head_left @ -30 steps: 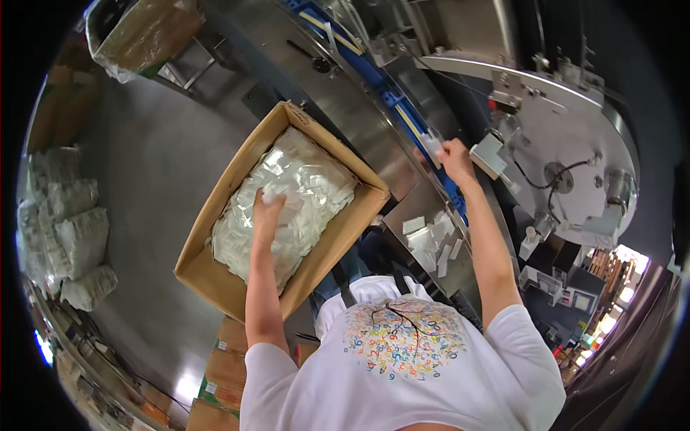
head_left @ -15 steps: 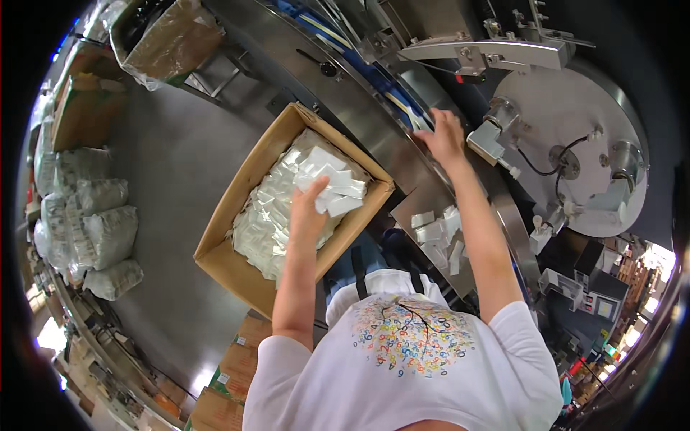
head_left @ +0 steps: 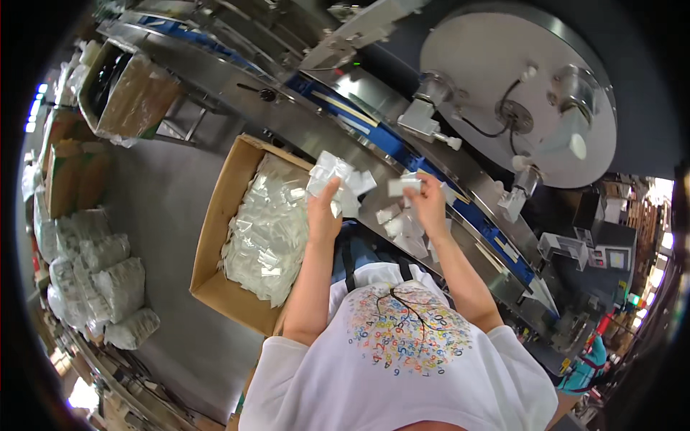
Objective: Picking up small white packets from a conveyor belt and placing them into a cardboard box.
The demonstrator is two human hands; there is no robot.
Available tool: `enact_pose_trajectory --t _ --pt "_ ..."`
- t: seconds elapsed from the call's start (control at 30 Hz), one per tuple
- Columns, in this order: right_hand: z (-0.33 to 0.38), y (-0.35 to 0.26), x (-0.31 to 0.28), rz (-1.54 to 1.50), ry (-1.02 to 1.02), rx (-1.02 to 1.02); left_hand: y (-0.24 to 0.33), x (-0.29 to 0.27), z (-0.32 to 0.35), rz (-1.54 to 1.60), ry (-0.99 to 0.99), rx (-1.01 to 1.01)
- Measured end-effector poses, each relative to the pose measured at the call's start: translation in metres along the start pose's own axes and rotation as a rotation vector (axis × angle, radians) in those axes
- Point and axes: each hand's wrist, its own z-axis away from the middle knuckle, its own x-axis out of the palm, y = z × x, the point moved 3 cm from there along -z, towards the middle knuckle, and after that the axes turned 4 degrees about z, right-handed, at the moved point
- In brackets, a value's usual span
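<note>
Nearest us is our white shirt (head_left: 410,391), with a coloured tree printed on it. Our two hands are raised in front of it, a little apart. The left hand (head_left: 323,215) clasps a loose, fanned bunch of clear and white packets (head_left: 343,179), its thumb pressed over them. The right hand (head_left: 430,208) pinches a white packet (head_left: 402,187) between thumb and fingers, its flat end pointing toward the bunch. Below that packet, more packets (head_left: 406,233) lie scattered on the steel tabletop (head_left: 366,218). Left of our left forearm sits an open box (head_left: 205,287), holding a heap of clear packets (head_left: 266,223). Beyond our hands, a blue conveyor (head_left: 388,144) runs slantwise, with pale strips (head_left: 345,108) along it. Past it stands a big grey disc (head_left: 496,57) with metal fittings. Far to our left, stuffed clear bags (head_left: 118,287) are piled on the floor (head_left: 176,294).
</note>
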Motion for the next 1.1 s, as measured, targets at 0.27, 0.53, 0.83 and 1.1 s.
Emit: enact_pose_trajectory --t 0.27,0.53,0.83,1.1 --pt "0.015 0.022 -0.025 0.159 0.018 -0.025 -0.053 0.069 0.027 0.189 -0.084 -0.504" --pt "0.000 0.043 -0.098 0.492 -0.010 -0.266 -0.109 0.112 0.036 0.127 -0.109 -0.571" --pt "0.035 0.101 -0.234 0.967 0.024 -0.316 -0.131 0.098 0.050 -0.071 -0.411 -0.213" --pt "0.013 0.107 -0.175 -0.206 0.169 0.372 -0.105 0.122 0.049 0.210 -0.095 -0.568"
